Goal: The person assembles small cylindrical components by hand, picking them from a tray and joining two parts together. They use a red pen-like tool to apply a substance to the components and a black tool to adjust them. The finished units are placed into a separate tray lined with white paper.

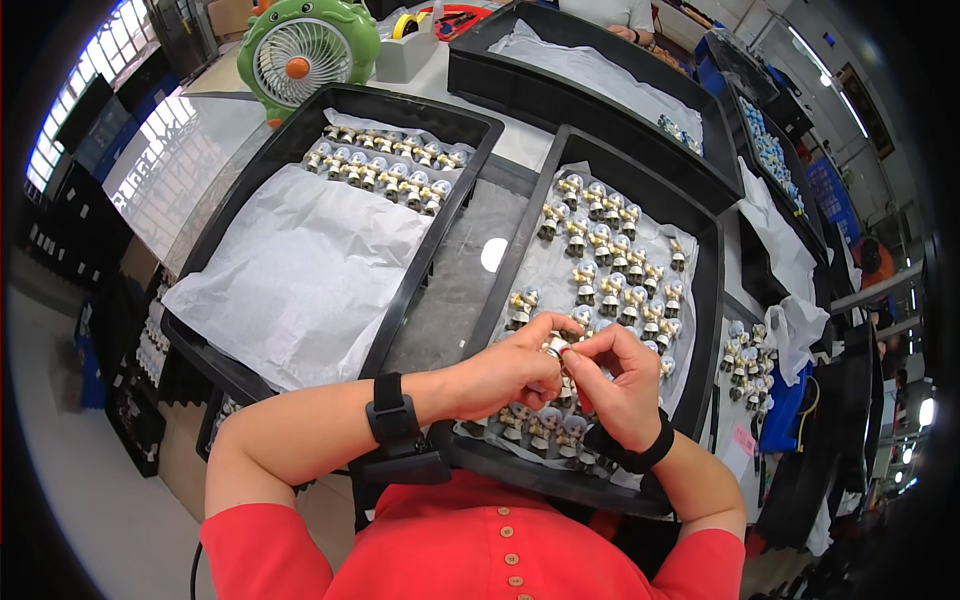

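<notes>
Over the near part of a black tray point(711, 300), my two hands come together on one small figurine point(556, 346), of which a white and gold part shows. My left hand point(515, 370) is closed round it. With thumb and forefinger, my right hand point(622, 385) pinches at its side, where a tiny red spot shows; my fingers hide the rest. Below and beyond my hands, rows of similar figurines point(611, 290) with pale blue-grey hair stand or lie on white paper in this tray.
To the left, another black tray point(215, 225) holds white paper point(310, 270) and rows of figurines point(385, 172) at its far end. A green fan point(308, 60) stands behind it. A larger black tray point(600, 115) lies at the back, with a person's hand point(628, 34) beyond.
</notes>
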Action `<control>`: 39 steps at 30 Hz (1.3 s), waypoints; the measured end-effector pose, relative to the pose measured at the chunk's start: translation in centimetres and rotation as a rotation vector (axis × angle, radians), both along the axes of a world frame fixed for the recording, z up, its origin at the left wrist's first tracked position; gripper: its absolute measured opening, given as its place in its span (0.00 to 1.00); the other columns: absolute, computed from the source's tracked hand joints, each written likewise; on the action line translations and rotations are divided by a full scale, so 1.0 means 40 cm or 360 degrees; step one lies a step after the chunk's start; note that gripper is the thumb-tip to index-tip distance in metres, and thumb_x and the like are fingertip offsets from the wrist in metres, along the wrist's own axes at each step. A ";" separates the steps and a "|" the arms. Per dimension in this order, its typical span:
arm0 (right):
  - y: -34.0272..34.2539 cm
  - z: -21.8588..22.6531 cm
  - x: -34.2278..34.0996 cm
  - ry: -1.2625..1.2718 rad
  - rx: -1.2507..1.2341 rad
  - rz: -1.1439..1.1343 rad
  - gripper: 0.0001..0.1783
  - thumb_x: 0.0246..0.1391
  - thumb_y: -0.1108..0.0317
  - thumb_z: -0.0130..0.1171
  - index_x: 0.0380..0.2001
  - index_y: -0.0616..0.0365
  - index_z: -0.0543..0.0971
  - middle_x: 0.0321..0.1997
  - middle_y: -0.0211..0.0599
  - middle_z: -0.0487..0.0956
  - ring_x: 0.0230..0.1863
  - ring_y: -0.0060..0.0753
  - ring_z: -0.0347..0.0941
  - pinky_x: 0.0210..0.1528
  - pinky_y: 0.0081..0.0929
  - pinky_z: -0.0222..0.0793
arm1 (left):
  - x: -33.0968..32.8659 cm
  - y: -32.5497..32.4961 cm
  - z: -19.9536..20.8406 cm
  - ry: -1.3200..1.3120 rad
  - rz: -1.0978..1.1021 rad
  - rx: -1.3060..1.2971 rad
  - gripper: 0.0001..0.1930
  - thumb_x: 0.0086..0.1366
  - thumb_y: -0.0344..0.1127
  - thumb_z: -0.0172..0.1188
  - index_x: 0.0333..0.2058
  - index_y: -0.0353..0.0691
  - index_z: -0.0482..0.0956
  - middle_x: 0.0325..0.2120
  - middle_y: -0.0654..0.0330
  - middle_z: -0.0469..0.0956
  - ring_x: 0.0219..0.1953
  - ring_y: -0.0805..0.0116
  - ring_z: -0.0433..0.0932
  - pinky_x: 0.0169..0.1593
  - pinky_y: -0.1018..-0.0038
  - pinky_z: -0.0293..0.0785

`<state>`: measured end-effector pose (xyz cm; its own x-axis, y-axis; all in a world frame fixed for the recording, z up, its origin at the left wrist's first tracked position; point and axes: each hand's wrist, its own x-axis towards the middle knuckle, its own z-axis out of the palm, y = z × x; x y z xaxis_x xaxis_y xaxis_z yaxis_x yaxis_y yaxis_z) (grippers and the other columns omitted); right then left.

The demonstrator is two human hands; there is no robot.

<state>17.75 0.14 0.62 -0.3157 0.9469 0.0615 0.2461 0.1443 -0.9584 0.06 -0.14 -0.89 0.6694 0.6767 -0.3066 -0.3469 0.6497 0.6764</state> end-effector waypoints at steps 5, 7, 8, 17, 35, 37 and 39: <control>-0.003 0.004 0.003 0.0030 -0.0013 0.0012 0.05 0.49 0.76 0.59 0.23 0.63 0.73 0.18 0.29 0.74 0.15 0.14 0.68 0.16 0.14 0.60 | 0.001 -0.001 0.005 0.0019 0.0029 -0.0002 0.29 0.53 0.23 0.46 0.55 0.45 0.55 0.26 0.64 0.67 0.26 0.79 0.66 0.30 0.80 0.62; -0.004 0.007 0.003 0.0054 -0.0024 -0.0006 0.05 0.48 0.77 0.59 0.23 0.63 0.73 0.18 0.29 0.74 0.15 0.14 0.68 0.15 0.14 0.60 | 0.000 0.000 0.001 -0.0011 0.0013 0.0000 0.29 0.53 0.23 0.47 0.55 0.45 0.55 0.26 0.64 0.67 0.26 0.79 0.66 0.30 0.80 0.63; -0.001 0.006 0.002 0.0096 -0.0055 -0.0039 0.05 0.48 0.77 0.59 0.23 0.63 0.73 0.18 0.29 0.73 0.15 0.14 0.68 0.15 0.14 0.59 | 0.000 -0.001 0.002 -0.0008 0.0018 0.0000 0.29 0.53 0.23 0.47 0.55 0.45 0.55 0.27 0.64 0.67 0.26 0.79 0.66 0.30 0.80 0.63; 0.000 0.019 0.017 0.0245 -0.0071 -0.0053 0.04 0.50 0.78 0.57 0.26 0.63 0.72 0.23 0.34 0.78 0.16 0.13 0.68 0.16 0.12 0.61 | 0.001 -0.002 0.013 -0.0030 0.0038 0.0018 0.29 0.53 0.23 0.48 0.55 0.44 0.55 0.29 0.63 0.68 0.28 0.78 0.67 0.30 0.80 0.64; -0.002 -0.010 0.015 -0.0002 0.0054 -0.0013 0.05 0.48 0.76 0.60 0.23 0.62 0.74 0.18 0.29 0.74 0.14 0.14 0.68 0.16 0.14 0.60 | 0.001 -0.002 0.006 -0.0002 0.0025 -0.0006 0.28 0.52 0.22 0.47 0.54 0.45 0.55 0.26 0.63 0.68 0.26 0.79 0.66 0.30 0.80 0.61; -0.002 0.000 0.002 0.0001 0.0031 -0.0009 0.05 0.48 0.76 0.60 0.23 0.62 0.74 0.17 0.28 0.73 0.14 0.14 0.68 0.17 0.14 0.60 | 0.001 -0.001 0.003 -0.0014 0.0015 -0.0008 0.29 0.52 0.22 0.46 0.54 0.45 0.55 0.26 0.63 0.68 0.26 0.79 0.66 0.30 0.80 0.62; -0.006 0.008 -0.001 -0.0001 -0.0011 -0.0024 0.05 0.47 0.76 0.60 0.23 0.63 0.74 0.18 0.29 0.73 0.15 0.14 0.69 0.17 0.14 0.61 | -0.001 0.000 0.003 -0.0015 0.0006 0.0003 0.28 0.53 0.22 0.47 0.54 0.44 0.55 0.26 0.63 0.68 0.27 0.79 0.67 0.30 0.80 0.62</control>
<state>17.71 -0.10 0.93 -0.3016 0.9518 0.0550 0.2486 0.1342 -0.9593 0.02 -0.15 -0.77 0.6699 0.6796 -0.2991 -0.3557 0.6474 0.6741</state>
